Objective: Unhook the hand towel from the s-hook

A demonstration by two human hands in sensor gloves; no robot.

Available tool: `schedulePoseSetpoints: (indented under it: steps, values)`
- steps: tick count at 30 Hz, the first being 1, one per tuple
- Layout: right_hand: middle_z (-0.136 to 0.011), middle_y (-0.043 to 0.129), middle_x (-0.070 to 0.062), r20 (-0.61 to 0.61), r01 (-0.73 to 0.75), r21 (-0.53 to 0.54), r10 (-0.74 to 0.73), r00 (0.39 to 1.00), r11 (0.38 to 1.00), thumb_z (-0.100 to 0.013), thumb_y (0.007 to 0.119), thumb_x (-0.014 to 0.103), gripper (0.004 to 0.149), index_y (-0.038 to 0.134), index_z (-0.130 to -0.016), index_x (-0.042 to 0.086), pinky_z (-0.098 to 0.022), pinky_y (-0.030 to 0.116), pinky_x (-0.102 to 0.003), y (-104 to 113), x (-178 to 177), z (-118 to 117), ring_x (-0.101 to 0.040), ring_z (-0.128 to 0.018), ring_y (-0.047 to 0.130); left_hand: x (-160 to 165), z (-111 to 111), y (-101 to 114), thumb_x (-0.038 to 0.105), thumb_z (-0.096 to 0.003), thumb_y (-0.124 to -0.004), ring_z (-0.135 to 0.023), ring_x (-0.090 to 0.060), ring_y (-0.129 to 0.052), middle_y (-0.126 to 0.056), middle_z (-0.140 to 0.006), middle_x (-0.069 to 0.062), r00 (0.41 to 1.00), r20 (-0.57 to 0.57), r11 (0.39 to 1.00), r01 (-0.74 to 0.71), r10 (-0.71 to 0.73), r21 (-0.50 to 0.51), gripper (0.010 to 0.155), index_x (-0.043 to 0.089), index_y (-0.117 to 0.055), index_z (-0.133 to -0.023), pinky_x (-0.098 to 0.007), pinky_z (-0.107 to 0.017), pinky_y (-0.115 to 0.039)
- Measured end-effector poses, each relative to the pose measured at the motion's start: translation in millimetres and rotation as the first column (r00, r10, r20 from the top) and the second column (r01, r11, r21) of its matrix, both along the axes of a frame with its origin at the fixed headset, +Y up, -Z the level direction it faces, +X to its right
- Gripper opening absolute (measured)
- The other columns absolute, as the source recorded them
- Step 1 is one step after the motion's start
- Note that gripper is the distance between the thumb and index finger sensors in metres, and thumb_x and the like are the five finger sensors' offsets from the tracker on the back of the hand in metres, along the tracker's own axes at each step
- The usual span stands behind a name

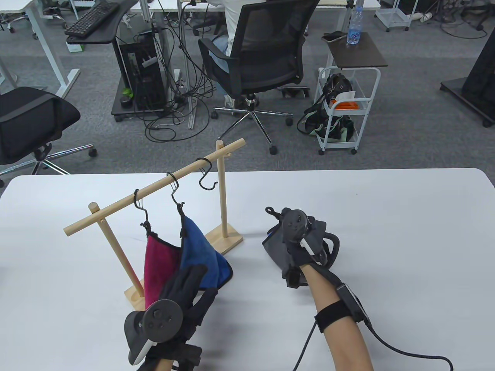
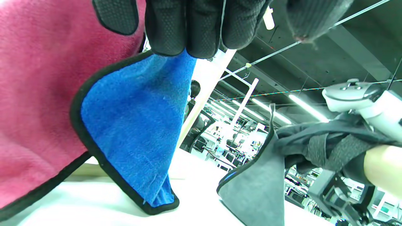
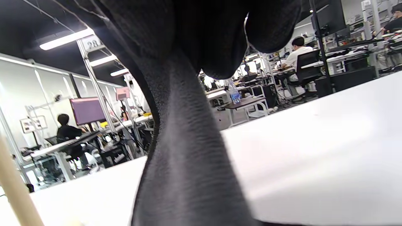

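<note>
Nearby, bare s-hook (image 1: 205,174) beside rack post (image 1: 221,193).

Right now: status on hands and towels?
Left hand grips blue towel, still hooked. Right hand holds grey towel, off the rack.

Under the black-gloved left hand (image 1: 185,293) hang two towels: a magenta-pink towel (image 1: 158,262) and, right beside it, a royal blue towel (image 1: 199,247), each edged in black trim. The right hand (image 1: 299,247), gloved black too, holds a charcoal grey towel (image 2: 260,188). The S-hooks (image 1: 176,193) are black; the rack (image 1: 154,189) is pale natural wood.
</note>
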State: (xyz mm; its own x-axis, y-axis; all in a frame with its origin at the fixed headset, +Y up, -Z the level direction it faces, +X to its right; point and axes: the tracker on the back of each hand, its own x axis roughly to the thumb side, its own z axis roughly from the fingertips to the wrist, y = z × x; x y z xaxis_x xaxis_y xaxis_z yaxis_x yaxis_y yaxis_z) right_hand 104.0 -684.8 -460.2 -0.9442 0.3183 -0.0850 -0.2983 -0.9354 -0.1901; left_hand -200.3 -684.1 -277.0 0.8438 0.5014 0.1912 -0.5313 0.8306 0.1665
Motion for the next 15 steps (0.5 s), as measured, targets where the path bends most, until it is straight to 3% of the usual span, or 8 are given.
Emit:
schedulePoseSetpoints:
  steps: [15]
  values:
    - [-0.102,0.081,-0.01,-0.099,-0.201,-0.203,0.185,0.978,0.958,-0.064,0.076,0.029,0.039,0.072,-0.102,0.027,-0.074,0.062,-0.056,-66.6,-2.7,8.9,-0.035,-0.092,0.082,0.3,0.4,0.0,0.061,-0.06,-0.064,-0.11,-0.043,-0.067,-0.065,-0.12,-0.012,1.0,0.0,1.0,0.003,-0.003,-0.001,0.065,0.028,-0.059,-0.115,-0.066,-0.079,-0.053]
